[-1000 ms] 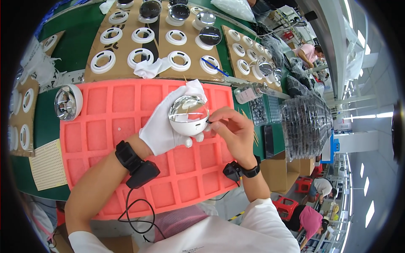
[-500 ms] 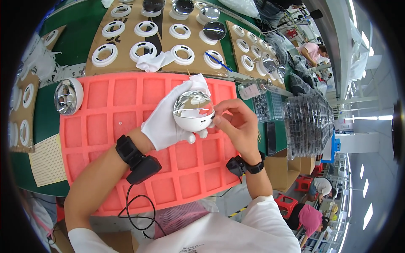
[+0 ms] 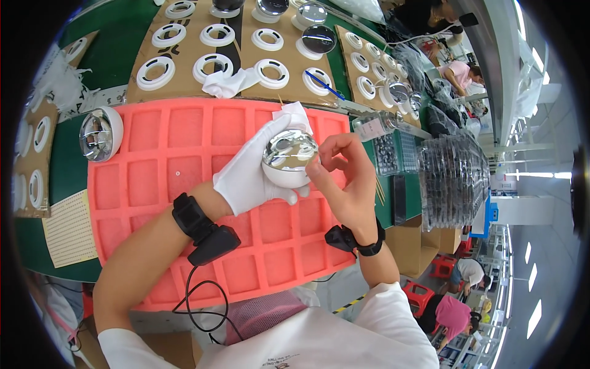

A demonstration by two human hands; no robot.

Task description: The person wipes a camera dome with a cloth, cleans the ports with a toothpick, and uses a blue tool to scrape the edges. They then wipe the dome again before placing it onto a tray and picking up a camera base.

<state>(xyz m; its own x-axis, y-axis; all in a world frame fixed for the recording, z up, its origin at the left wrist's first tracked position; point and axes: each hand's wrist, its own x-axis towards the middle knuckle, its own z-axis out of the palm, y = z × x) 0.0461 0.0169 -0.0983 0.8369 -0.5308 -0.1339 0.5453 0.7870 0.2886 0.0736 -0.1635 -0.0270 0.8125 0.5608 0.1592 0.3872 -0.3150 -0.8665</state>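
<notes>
A ball-shaped device with a mirrored dome (image 3: 289,146) and a white base (image 3: 286,178) rests in my left hand (image 3: 249,172), which wears a white glove and wraps around its left side and underside. My right hand (image 3: 347,178) is bare. Its thumb and forefinger are pinched together at the dome's right edge, touching it; whatever lies between the fingertips is hidden. Both hands are above a pink foam tray (image 3: 141,211) divided into square pockets. A folded white cloth (image 3: 295,115) lies just beyond the device.
Another mirrored dome device (image 3: 101,134) stands left of the tray. Beyond it, cardboard (image 3: 178,55) carries white rings (image 3: 155,74) and several domes. A blue pen-like stick (image 3: 324,84) lies across one ring. On the right are a glass jar (image 3: 375,126) and stacked clear trays (image 3: 452,184).
The device has turned in my left hand, so its mirrored face shows more and the slot in its white base is out of sight. My right fingertips have shifted up to the dome's edge.
</notes>
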